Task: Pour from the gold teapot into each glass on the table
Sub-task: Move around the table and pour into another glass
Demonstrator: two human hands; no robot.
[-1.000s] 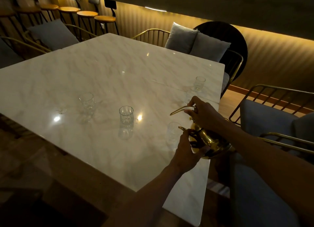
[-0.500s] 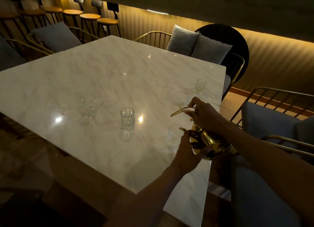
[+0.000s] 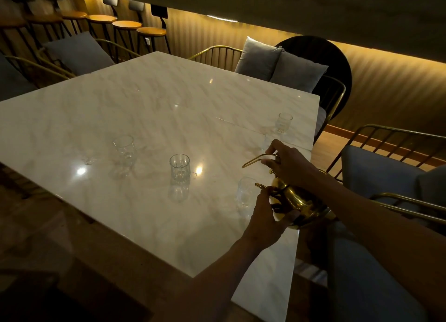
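Note:
The gold teapot point(image 3: 298, 202) hangs over the right edge of the white marble table point(image 3: 149, 114), tilted, its thin spout pointing left. My right hand point(image 3: 293, 166) grips it from above near the spout. My left hand point(image 3: 266, 216) holds its curved handle at the near side. Several clear glasses stand on the table: one point(image 3: 245, 192) just left of the teapot, one point(image 3: 179, 168) in the middle, one point(image 3: 124, 149) further left, one point(image 3: 283, 122) near the far right edge. I cannot tell whether liquid is in them.
Gold wire chairs with grey cushions point(image 3: 280, 67) ring the table, one point(image 3: 386, 177) close at my right. Bar stools point(image 3: 128, 25) line the back wall. Dim light leaves bright reflections on the marble.
Both hands and the teapot have hardly shifted; the teapot stays by the nearest glass. The camera view has moved slightly.

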